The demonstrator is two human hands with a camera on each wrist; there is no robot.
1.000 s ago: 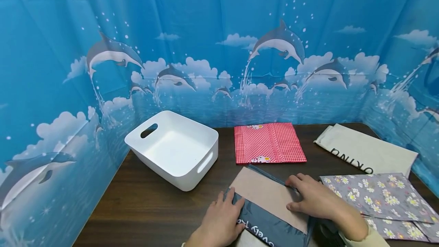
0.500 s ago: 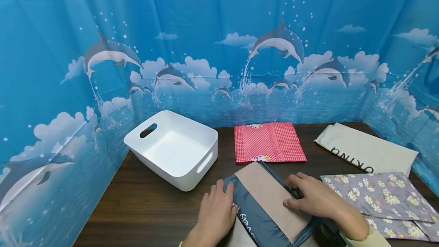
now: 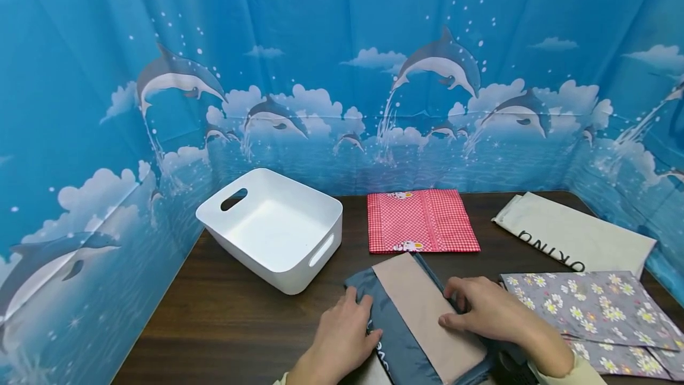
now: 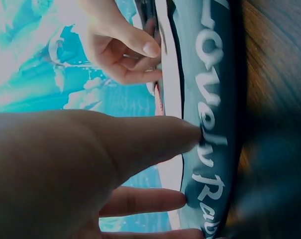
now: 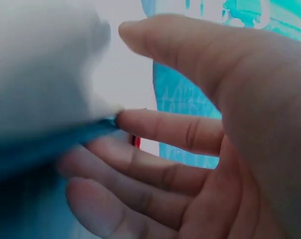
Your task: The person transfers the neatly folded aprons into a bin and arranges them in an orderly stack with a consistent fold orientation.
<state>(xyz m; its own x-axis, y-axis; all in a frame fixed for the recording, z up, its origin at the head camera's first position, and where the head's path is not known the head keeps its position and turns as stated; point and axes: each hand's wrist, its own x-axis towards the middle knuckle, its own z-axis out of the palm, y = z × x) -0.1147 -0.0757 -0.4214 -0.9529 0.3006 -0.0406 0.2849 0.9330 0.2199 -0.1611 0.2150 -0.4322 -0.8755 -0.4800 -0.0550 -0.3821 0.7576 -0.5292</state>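
Note:
A folded dark grey-blue cloth (image 3: 392, 325) with a broad beige-pink band lies at the front of the table, turned at an angle. White lettering (image 4: 210, 94) runs along its near-left side, clearest in the left wrist view. My left hand (image 3: 342, 334) rests against that left side, fingers extended, thumb touching the lettered edge. On the opposite side, my right hand (image 3: 494, 311) has its index fingertip at the cloth's edge and its thumb over the band. Its fingers are loosely bent and spread from the thumb in the right wrist view. A pale surface shows beneath the cloth's near edge.
A white basket (image 3: 299, 272) with handle holes stands left on the dark wooden table (image 3: 224, 319). Behind the cloth lies a red checked folded fabric (image 3: 422, 221). To the right are a cream lettered fabric (image 3: 577, 230) and grey daisy-print fabric (image 3: 593, 308). A dolphin curtain (image 3: 320, 46) surrounds the table.
The folded cloth has turned clockwise between my hands, its far end swinging right. My left hand has shifted slightly along its side; my right hand stays at the right edge.

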